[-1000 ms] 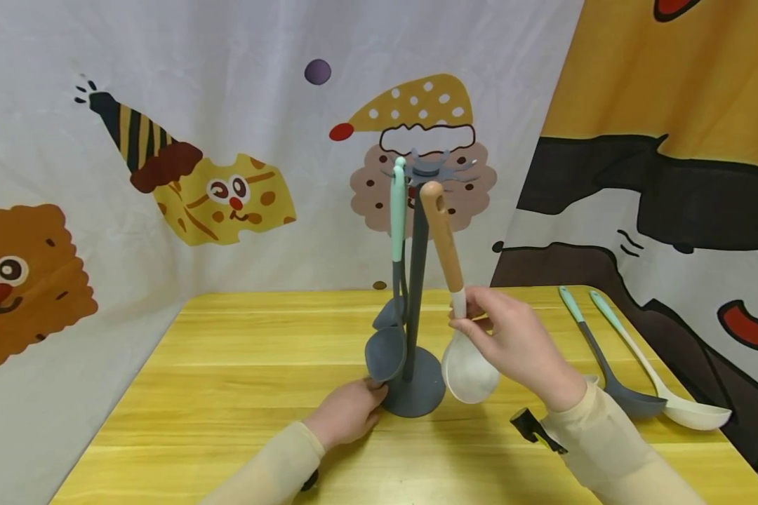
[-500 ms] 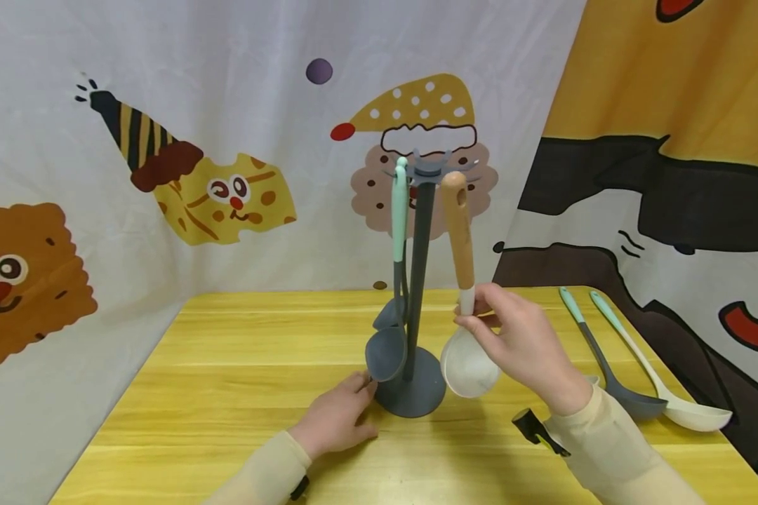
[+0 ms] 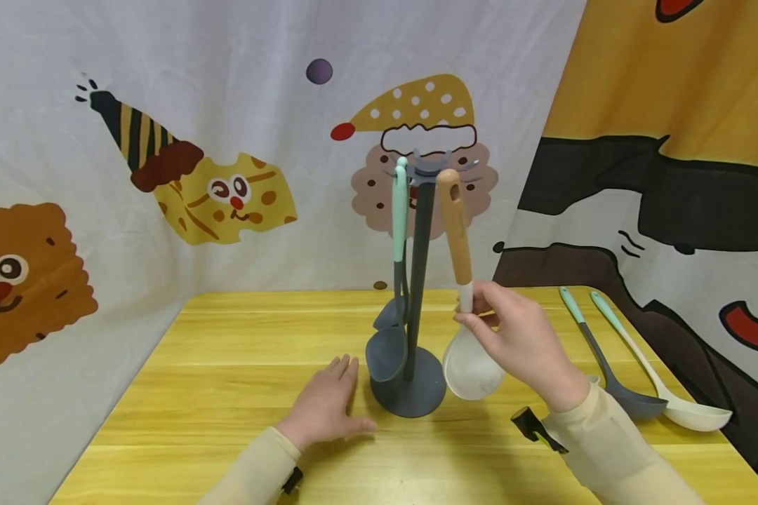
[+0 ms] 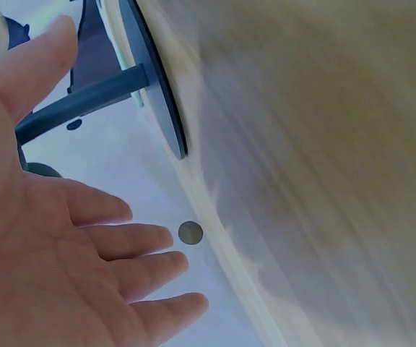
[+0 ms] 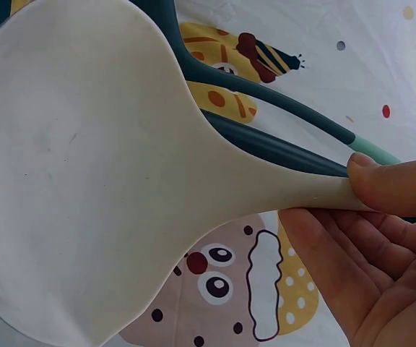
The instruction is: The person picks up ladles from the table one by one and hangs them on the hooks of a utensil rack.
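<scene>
My right hand (image 3: 521, 340) pinches a white ladle with a wooden handle (image 3: 456, 228) at its neck, handle up and bowl down. In the right wrist view, thumb and fingers meet on the neck and the broad white bowl (image 5: 85, 173) fills the left side. The ladle is just right of a dark grey utensil stand (image 3: 420, 280), its handle end close in front of the hooks (image 3: 432, 167). A grey ladle with a mint handle (image 3: 385, 354) hangs on the stand's left. My left hand (image 3: 322, 407), fingers spread, is left of the round base (image 3: 410, 400), apart from it.
Another grey utensil head (image 3: 387, 315) hangs behind the grey ladle. At the right of the wooden table (image 3: 240, 337) lie a dark grey ladle (image 3: 634, 403) and a white ladle (image 3: 695, 414), both mint-handled. A printed curtain (image 3: 253, 105) stands behind the table.
My left hand has let go of the stand's base and drawn left, its fingers spreading. The white ladle has shifted slightly right and become more upright in my right hand.
</scene>
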{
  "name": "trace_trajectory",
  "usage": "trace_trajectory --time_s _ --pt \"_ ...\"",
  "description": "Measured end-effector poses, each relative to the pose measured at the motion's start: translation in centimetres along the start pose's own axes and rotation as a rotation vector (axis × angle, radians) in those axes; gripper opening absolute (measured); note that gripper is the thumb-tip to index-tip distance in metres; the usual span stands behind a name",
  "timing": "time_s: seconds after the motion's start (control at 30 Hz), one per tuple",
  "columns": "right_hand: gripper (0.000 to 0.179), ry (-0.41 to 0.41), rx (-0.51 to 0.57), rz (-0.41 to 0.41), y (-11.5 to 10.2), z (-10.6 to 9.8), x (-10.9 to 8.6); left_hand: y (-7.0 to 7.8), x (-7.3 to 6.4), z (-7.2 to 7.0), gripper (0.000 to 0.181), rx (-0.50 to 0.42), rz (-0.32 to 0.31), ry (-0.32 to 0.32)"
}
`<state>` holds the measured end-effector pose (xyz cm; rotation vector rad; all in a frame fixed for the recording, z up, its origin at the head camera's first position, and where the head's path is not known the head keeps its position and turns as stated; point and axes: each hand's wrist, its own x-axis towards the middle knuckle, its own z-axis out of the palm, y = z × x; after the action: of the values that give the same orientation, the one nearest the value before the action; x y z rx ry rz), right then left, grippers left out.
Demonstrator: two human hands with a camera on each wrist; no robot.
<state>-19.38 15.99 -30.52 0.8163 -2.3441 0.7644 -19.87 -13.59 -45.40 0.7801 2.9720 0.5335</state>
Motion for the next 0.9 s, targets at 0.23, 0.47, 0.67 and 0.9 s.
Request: trace_trajectory --time_s 0.23,0.47,0.67,0.9 --pt "0.028 0.019 0.003 0.012 -0.2 0.4 0.3 0.1 0.3 0.0 0.116 -0.027 -0.06 0.033" --pt "0.025 0.026 0.007 0.049 -0.3 1.3 0.5 0.4 0.5 -0.2 0.12 -0.058 -0.079 0.109" --pt "0.024 0.06 0.028 0.058 -0.3 2.2 0.6 0.6 0.6 -0.5 0.122 -0.1 -0.083 0.173" --pt "0.025 0.077 0.046 0.082 -0.5 3.1 0.7 0.8 0.5 -0.6 0.126 -0.13 -0.097 0.217"
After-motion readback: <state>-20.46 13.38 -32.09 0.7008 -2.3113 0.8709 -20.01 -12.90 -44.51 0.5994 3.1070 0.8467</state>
